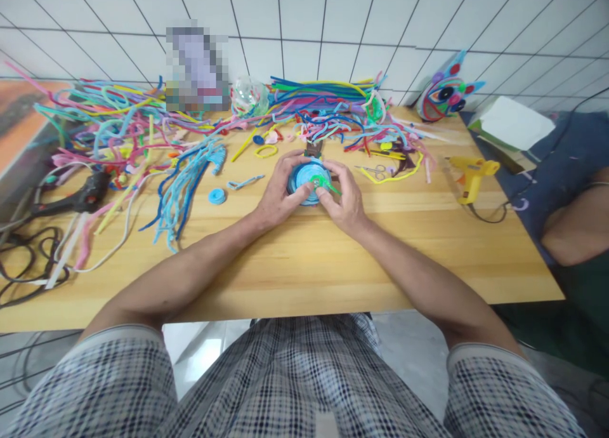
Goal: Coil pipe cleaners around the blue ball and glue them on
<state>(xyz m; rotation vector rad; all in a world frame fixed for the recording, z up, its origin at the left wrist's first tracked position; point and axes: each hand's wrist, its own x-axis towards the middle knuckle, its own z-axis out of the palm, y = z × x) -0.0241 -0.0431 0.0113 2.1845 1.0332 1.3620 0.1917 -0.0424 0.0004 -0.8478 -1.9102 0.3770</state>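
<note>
A round blue disc [307, 171] of coiled pipe cleaner is held between both hands above the wooden table. My left hand [280, 193] wraps round its left edge, with the thumb across its face. My right hand [345, 197] grips the right side, its thumb pressing on a small green coiled piece [318, 181] at the disc's lower middle. A green end sticks out by the right thumb. Left of my hands lie a small blue coil [217, 196] and a bent light blue piece [245, 182]. Scissors [373, 169] rest to the right.
Pipe cleaners [318, 95] spread along the table's back. A black glue gun [78, 193] with cords lies left, a yellow glue gun [473, 174] right. A colourful mask-like figure [445, 95] leans at the back right. Another person's arm [580, 225] shows at the right edge.
</note>
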